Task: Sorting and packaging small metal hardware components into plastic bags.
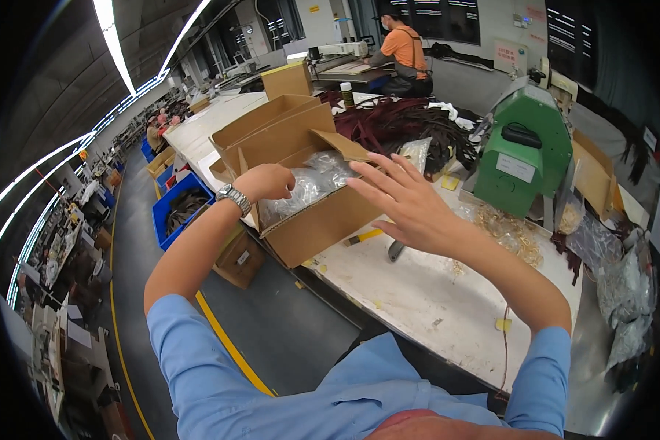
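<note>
Plastic bags [308, 183] are lying in a carton [319, 231] that is sitting on the table [433, 304], with a heap of straps [374, 125] resting behind it. Right of both, a machine [521, 161] is standing, and small loose pieces [517, 238] are lying before it. A bin [159, 220] is sitting left of the carton, and a co-worker [405, 53] is working behind the straps.

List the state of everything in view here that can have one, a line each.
Cardboard box: open, flaps unfolded, partly filled
Clear plastic bags: crumpled, inside the box
Left hand: curled at the bags; grip unclear
Right hand: open, spread
Blue bin: uncovered, holding dark pieces
Dark straps: loose, heaped on the table
Green machine: running or not, cannot tell
Ceiling lights: lit
</note>
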### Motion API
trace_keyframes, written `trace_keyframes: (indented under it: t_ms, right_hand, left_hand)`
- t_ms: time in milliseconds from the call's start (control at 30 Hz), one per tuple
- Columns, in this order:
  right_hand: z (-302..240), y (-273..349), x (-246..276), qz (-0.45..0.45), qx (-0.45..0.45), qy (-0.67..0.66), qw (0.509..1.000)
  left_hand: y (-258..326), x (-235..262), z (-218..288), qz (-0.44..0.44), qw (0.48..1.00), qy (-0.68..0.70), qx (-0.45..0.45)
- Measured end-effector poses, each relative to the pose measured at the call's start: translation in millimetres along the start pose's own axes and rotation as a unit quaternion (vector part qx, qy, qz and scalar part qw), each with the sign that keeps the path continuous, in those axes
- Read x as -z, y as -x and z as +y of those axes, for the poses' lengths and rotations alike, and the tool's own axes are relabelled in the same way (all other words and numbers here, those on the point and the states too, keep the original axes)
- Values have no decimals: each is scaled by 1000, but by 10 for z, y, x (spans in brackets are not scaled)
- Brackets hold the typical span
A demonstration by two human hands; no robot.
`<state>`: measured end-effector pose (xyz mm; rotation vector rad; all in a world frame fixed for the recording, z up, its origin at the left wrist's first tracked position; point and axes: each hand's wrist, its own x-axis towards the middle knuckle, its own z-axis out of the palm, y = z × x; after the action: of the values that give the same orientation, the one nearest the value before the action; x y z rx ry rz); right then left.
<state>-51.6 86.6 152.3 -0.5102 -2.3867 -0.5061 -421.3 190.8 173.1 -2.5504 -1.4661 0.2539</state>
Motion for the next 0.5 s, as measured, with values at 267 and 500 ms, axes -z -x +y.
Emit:
trace_keyframes:
  t_ms: [267, 500]
  right_hand:
    - [11, -126, -1430, -219, -70, -62, 971]
    - [-209, 228, -1791, -45, -48, 53, 996]
  left_hand:
    - [1022, -276, -345, -51, 997, -4, 64]
    - [842, -429, -640, -142, 974, 175, 22]
